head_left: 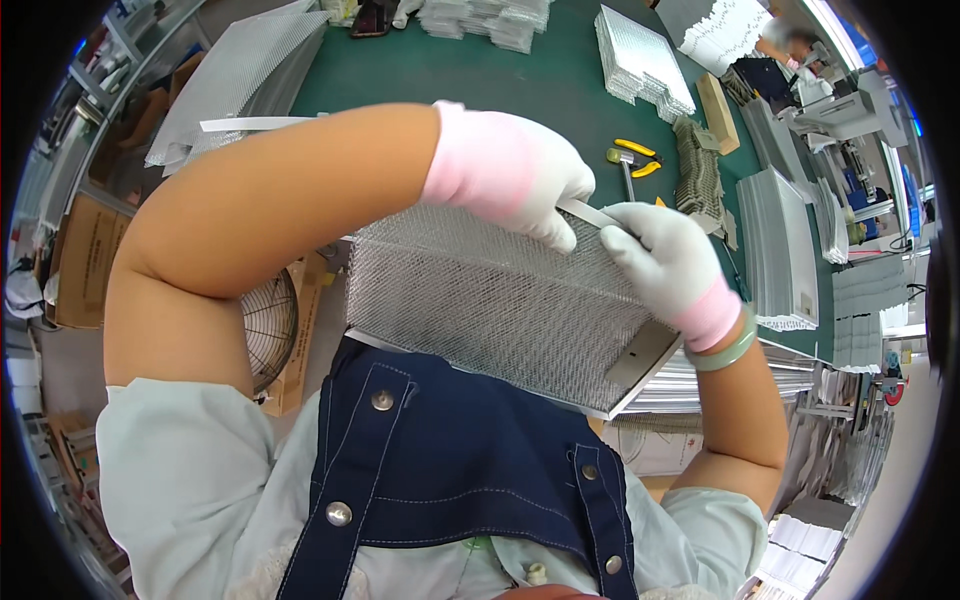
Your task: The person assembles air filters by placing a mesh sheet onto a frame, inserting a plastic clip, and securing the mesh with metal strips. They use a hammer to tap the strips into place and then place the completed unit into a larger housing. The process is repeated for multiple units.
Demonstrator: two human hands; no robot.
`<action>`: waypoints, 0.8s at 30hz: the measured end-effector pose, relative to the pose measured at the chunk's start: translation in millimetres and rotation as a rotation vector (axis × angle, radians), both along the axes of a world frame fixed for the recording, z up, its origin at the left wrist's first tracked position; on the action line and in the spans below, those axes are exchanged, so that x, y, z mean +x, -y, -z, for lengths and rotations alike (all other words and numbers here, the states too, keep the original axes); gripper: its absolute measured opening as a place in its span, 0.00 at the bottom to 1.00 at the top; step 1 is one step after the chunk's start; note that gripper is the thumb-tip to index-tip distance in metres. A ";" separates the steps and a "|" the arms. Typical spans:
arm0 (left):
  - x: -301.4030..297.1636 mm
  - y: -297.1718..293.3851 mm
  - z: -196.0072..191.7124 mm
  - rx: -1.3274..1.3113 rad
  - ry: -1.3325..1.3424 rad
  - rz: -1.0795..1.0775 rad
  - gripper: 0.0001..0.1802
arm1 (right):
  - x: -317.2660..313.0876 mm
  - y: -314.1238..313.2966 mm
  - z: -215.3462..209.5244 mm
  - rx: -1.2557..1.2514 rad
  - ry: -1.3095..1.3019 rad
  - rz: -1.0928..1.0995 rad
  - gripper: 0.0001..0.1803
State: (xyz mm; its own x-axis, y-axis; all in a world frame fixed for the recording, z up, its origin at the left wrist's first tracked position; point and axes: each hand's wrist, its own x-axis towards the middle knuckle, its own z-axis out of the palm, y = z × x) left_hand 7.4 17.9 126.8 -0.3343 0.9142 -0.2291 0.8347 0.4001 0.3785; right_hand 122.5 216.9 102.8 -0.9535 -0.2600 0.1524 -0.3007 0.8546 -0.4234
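A silver mesh panel [480,290] lies tilted in front of my body, with a light metal rim along its near edge and a flat grey plate [643,352] at its near right corner. Above its far edge, my gloved left hand [525,170] pinches a narrow pale strip [588,213] between thumb and fingers. My gloved right hand [665,262] pinches the same strip just to the right, close to the other hand. Another length of pale strip [255,124] shows beyond my left forearm; the arm hides whether the two join. Both gloves are white with pink cuffs.
On the green table [440,80] lie yellow-handled pliers [640,158], a hammer [622,165] and a wooden block [717,112]. Mesh sheets [235,75] stand at left, stacked panels [780,250] at right. A fan [270,325] is below my left arm. Another person [790,50] is far right.
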 end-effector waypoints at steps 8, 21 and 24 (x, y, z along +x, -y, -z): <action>9.1 13.9 47.2 0.298 -0.473 0.057 0.19 | -2.0 8.3 33.8 0.335 -0.281 0.024 0.17; -5.4 14.7 29.1 -0.030 0.132 -0.062 0.17 | -23.8 7.4 9.1 -0.187 0.407 0.105 0.18; -11.6 31.1 51.8 0.198 -0.120 0.063 0.17 | -22.7 10.7 21.4 0.078 0.192 0.072 0.18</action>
State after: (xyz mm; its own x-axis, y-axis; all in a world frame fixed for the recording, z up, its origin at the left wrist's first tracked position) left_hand -4.2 -13.2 75.0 -0.2890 0.9573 -0.0049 0.8995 0.2733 0.3410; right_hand 99.9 206.2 81.4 -0.9796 -0.1940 -0.0520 -0.1577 0.9032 -0.3991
